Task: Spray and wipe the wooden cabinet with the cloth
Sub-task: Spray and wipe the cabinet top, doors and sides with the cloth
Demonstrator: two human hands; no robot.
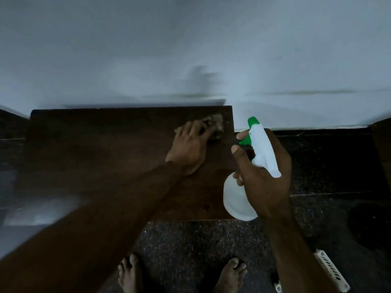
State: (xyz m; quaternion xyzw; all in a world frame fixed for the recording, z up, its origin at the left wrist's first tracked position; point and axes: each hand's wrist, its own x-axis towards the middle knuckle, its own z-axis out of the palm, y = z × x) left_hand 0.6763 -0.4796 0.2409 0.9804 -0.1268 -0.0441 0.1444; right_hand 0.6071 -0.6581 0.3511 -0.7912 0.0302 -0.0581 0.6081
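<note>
Left hand (190, 144), fingers spread, presses cloth (218, 121) on wooden table (105, 157), far right corner. Right hand (262, 174) curled round spray bottle (238, 200) neck.

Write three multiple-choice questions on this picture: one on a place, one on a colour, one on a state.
1. Where on the cabinet is the cloth?
A. near the far right corner
B. at the near left edge
C. in the middle

2. What colour is the nozzle of the spray bottle?
A. red
B. green
C. black

3. What does the right hand do?
A. rests flat on the cabinet
B. hangs empty
C. grips the spray bottle

1 A: the left hand presses it there.
2 B: the tip is green.
3 C: it curls round the neck.
</note>
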